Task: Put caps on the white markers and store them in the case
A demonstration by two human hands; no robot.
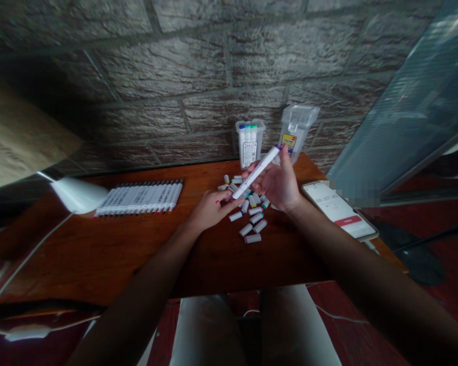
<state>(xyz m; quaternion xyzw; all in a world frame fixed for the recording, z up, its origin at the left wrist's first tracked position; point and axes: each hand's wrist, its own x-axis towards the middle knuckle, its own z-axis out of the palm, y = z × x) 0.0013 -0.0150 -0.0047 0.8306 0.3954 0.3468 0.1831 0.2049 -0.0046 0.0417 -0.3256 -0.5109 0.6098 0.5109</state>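
Note:
My right hand [279, 180] holds a white marker [258, 170] slanted over the wooden table [137, 249], its purple-tipped end pointing up toward the wall. My left hand [212, 207] rests on the table with its fingers pinched at the marker's lower end, just above a scatter of several loose white marker caps [252, 223]. A neat row of several white markers [141, 198] lies flat to the left of my left hand.
A clear plastic box [249, 142] with upright markers and an open clear case [296, 129] stand against the stone wall. A phone [340, 209] with a lit screen lies at the right edge. A white lamp head [78, 195] sits at the left.

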